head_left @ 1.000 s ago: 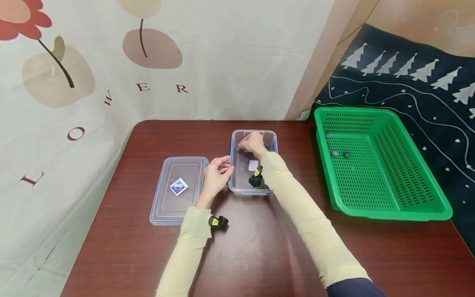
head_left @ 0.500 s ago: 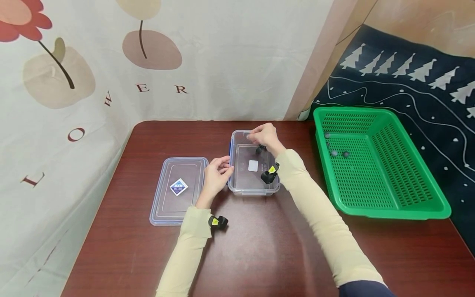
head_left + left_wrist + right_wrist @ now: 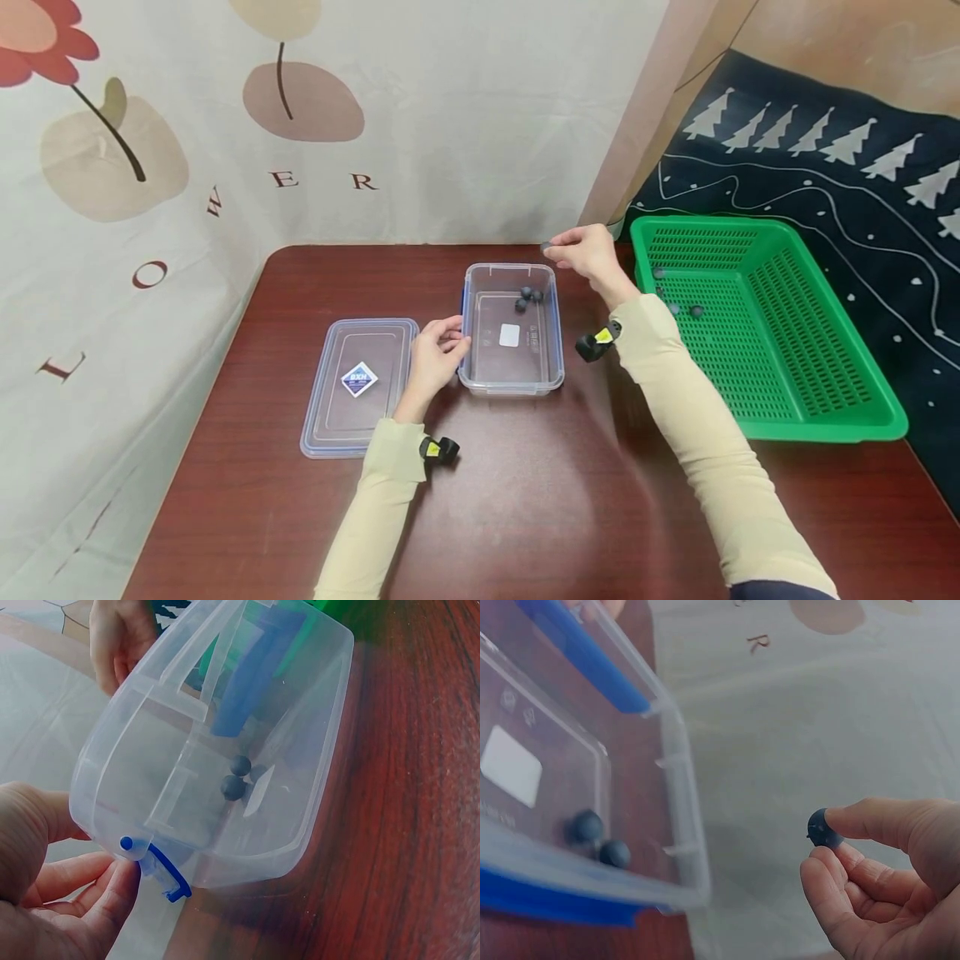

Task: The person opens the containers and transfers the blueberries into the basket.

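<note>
A clear plastic box point(image 3: 510, 367) stands on the table with three small dark balls point(image 3: 526, 293) at its far end; two of them show as balls point(image 3: 232, 786) in the left wrist view. My right hand point(image 3: 551, 247) hovers just beyond the box's far right corner. It pinches one more dark ball point(image 3: 821, 827) between thumb and forefinger. My left hand point(image 3: 453, 337) grips the box's left wall, fingers curled by the blue latch point(image 3: 161, 866).
The box's clear lid point(image 3: 360, 383) lies flat left of the box. A green slotted basket point(image 3: 817, 367) sits at the right with a few dark balls point(image 3: 673, 308) in it. A printed cloth hangs behind the brown table point(image 3: 525, 483).
My right hand has risen out of the box and moved back and right with a dark ball pinched. The left hand has stayed on the box.
</note>
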The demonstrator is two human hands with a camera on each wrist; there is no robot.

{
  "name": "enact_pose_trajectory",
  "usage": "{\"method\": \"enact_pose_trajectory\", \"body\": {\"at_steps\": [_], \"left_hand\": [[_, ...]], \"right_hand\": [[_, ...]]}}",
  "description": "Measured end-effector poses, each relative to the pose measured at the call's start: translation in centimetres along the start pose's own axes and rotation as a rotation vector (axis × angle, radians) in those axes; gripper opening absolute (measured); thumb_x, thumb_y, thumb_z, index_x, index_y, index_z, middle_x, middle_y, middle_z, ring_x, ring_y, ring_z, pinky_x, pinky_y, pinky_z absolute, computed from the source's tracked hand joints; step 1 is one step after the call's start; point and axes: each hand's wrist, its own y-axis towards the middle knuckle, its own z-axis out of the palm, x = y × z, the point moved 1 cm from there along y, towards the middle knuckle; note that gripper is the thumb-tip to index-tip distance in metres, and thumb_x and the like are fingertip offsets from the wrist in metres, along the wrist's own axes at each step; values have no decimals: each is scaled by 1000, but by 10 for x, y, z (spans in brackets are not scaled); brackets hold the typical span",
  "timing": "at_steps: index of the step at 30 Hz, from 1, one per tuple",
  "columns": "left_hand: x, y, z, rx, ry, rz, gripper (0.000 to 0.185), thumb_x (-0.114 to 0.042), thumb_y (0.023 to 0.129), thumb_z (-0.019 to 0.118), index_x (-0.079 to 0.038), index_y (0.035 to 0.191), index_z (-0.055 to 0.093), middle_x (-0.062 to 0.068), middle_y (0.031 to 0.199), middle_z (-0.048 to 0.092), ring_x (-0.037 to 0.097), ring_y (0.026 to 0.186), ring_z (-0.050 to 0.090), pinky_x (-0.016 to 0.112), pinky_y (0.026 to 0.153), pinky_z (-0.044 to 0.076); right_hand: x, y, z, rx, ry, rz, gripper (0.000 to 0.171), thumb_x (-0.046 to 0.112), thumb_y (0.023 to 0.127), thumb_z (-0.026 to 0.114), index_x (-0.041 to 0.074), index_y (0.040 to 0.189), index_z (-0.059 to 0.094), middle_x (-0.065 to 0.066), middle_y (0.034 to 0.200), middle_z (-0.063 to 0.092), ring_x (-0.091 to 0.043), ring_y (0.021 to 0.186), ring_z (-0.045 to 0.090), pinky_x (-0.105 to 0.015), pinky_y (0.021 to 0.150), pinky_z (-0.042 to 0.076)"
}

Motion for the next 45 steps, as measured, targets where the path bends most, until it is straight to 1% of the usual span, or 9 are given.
{"method": "enact_pose_trajectory", "body": {"at_steps": [3,6,10,13,17,22,26,36,45], "left_hand": [[1,0,0,-1,9,-11,33,14,77,63,19,109,58,30,101,58,41,88,61,35,82,58],[-2,-1,-1,-2,12,-23,33,15,77,63,20,109,58,32,101,57,43,89,60,39,83,57],[-21,-5,-3,6,17,-17,32,18,77,60,24,108,55,36,100,55,46,89,59,46,83,56],[-36,-8,-4,13,19,-21,31,19,77,59,25,107,54,37,99,54,48,88,58,48,83,55],[-41,-9,-5,14,8,-28,31,19,77,59,25,107,54,38,100,54,49,89,58,48,84,55],[-41,-9,-5,13,9,-23,31,19,77,59,25,107,54,38,100,55,48,89,58,48,84,55],[-40,-9,-5,15,19,-28,32,18,77,60,24,107,55,37,101,55,47,89,59,47,84,55],[-41,-9,-4,13,18,-15,32,19,76,60,25,107,55,37,100,56,48,88,59,47,83,56],[-41,-8,-3,14,23,-3,31,19,76,60,25,107,55,38,99,55,48,87,59,49,83,55]], "right_hand": [[-2,-5,-15,-21,-1,-6,30,19,85,70,0,109,67,-17,109,64,-27,88,67,-37,92,54],[-5,-9,-28,-38,6,-17,30,18,85,70,-1,109,66,-19,107,65,-20,80,68,-35,89,56],[-10,-15,-45,-52,9,-27,32,18,86,69,-3,110,65,-21,107,64,-9,70,66,-31,88,55],[-14,-20,-59,-74,2,-38,35,19,86,68,-4,111,64,-21,108,63,-7,70,65,-29,86,56],[-21,-25,-79,-117,-16,-41,38,22,85,69,-4,113,64,-14,102,66,-5,69,65,-26,82,57],[-34,-33,-104,-162,5,-41,40,22,83,71,-4,112,64,5,84,64,-1,67,65,-12,68,55],[-48,-39,-122,-184,41,-35,36,22,83,71,-3,108,64,15,78,59,1,65,64,-8,62,54],[-89,-50,-156,-216,68,5,15,22,84,70,11,94,65,22,70,59,4,65,62,-10,63,56],[-125,-53,-171,-170,53,50,4,26,87,67,25,84,64,24,71,59,5,66,62,-9,64,54]]}}
